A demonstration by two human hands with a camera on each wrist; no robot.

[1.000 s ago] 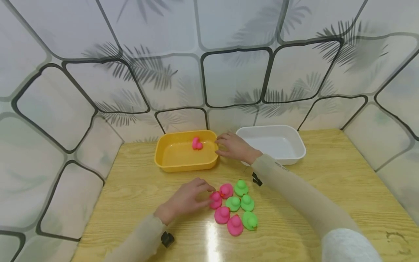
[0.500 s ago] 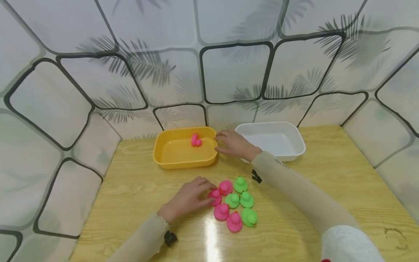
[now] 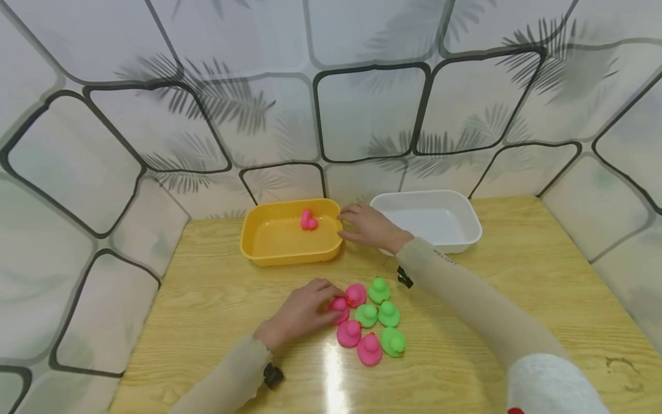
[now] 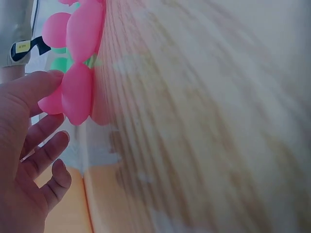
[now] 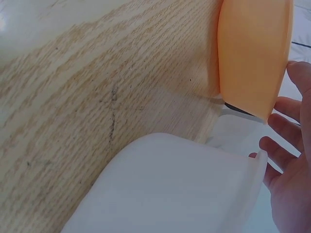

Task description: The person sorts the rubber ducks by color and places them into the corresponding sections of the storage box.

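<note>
Where the left hand (image 3: 297,313) reaches in from the near left, its fingertips touch a pink duck (image 3: 339,307) at the left edge of a cluster of small rubber ducks — the fingers lie fairly straight and relaxed, and the left wrist view shows one fingertip (image 4: 46,82) against the pink duck's (image 4: 73,99) side rather than a closed grip. Just beside it sit three more pink ducks (image 3: 357,339), touching or nearly touching one another, and to their right four green ducks (image 3: 385,316), all upright on the wooden surface (image 3: 207,310) near the middle.

Farther off, the right hand (image 3: 369,229) rests with loosely spread fingers at the right rim of a yellow tub (image 3: 289,253), between that tub and a white tub (image 3: 429,221) just to its right; it holds nothing that I can make out. Inside the yellow tub, towards its far right corner, stands a single pink duck (image 3: 308,220) — well apart from the cluster. Both tubs stand at the far edge of the surface, against a patterned wall (image 3: 362,109).
</note>
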